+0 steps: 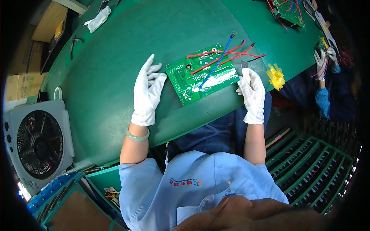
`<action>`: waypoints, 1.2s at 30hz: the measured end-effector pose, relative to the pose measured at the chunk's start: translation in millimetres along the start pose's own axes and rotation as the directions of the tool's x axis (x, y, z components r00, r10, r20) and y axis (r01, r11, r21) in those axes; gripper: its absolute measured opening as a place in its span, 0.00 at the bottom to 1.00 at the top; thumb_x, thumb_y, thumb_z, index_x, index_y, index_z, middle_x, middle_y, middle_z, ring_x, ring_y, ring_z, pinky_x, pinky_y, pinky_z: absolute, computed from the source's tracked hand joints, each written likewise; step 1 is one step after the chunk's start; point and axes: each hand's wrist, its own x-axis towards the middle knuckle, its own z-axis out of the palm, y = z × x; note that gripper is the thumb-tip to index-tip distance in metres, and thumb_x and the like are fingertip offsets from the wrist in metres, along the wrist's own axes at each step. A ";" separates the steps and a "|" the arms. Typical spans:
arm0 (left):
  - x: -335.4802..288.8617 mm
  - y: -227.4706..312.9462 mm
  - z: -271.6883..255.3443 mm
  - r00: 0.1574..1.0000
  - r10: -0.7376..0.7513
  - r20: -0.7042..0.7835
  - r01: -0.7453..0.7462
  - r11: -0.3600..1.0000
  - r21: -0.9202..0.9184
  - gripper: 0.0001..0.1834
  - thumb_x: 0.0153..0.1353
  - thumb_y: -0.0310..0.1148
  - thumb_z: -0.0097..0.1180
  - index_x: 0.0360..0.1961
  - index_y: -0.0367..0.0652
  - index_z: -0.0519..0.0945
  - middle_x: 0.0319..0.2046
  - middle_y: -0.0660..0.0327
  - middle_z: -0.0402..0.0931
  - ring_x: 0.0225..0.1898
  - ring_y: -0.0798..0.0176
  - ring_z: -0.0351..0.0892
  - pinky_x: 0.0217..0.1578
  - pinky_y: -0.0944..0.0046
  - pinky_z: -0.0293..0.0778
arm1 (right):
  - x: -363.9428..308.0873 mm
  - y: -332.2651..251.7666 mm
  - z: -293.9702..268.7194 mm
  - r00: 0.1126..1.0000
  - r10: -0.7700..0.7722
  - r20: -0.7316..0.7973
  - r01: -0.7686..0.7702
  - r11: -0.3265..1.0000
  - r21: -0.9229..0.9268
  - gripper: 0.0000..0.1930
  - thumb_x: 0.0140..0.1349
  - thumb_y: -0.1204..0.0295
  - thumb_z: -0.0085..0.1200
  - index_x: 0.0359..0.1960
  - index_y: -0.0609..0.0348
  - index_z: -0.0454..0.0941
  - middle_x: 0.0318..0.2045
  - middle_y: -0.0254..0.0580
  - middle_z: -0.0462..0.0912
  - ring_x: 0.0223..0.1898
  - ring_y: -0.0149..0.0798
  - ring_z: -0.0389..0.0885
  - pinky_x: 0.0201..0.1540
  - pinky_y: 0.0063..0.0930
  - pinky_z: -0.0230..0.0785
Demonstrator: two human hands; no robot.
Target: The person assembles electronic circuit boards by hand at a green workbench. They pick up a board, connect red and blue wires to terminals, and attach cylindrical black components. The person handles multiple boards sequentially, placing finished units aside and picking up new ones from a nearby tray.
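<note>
A green circuit board (181,82) lies bottom side up or nearly flat on the green table, with solder joints showing. Several red wires (231,57) and one blue wire (217,63) run across it, their ends reaching past its far and right edges. Close to the board's left edge, my gloved left hand (147,92) is raised with its fingers apart and nothing in it. My gloved right hand (253,96), at the right edge, pinches a small flat white tool (245,69) with a dark grey end. Its exact kind does not show.
Yellow tape strips (275,77) hang at the table edge on the right. A grey box fan (40,140) stands at the left. A white glove (98,19) lies at the far left. Across the right, a co-worker's gloved hands (325,59) handle wires; another wired board (291,15) sits nearby.
</note>
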 end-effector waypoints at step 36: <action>-6.1 26.7 17.8 0.675 0.559 0.483 -0.737 0.475 0.481 0.26 0.50 0.15 0.54 0.54 0.37 0.80 0.51 0.51 0.80 0.54 0.46 0.79 0.58 0.50 0.73 | -2.3 -7.3 -6.6 0.994 0.073 0.076 -0.081 0.990 0.112 0.17 0.64 0.73 0.61 0.53 0.66 0.74 0.34 0.35 0.82 0.28 0.23 0.79 0.31 0.16 0.72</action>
